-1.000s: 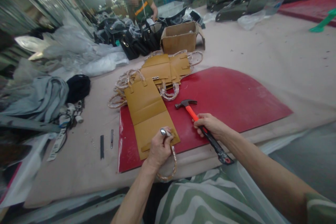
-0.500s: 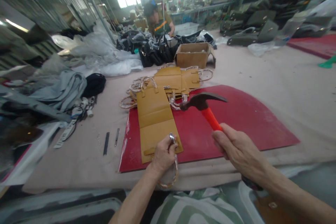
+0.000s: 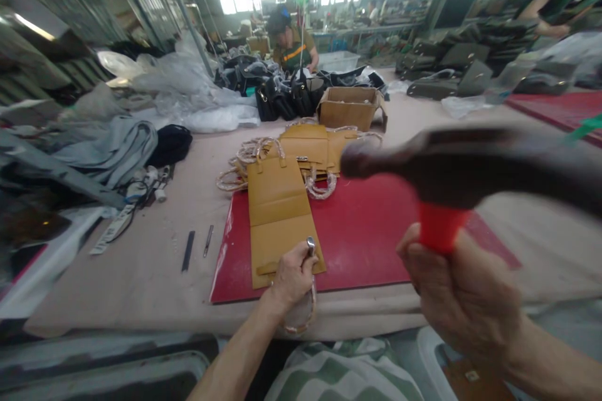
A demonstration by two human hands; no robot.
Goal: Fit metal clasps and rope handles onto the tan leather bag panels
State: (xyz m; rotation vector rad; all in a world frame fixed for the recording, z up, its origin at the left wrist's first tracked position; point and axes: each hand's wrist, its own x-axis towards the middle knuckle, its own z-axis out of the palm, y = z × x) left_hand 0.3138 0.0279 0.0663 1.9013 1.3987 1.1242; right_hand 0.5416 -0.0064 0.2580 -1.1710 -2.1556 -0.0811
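right hand clenched around the red grip of a claw hammer, raised close to the camera and blurred, its head above the work surface. left hand grasping a short metal tool, its rounded top exposed; the lower end is hidden by the hand. the tool stands over the near right corner of an unfolded tan bag, which lies on a red mat. a wrapped handle hangs at the near edge; further tan bags lie stacked behind.

Mustard bag; crimson board; dark-and-red hammer; green-white striped clothing.
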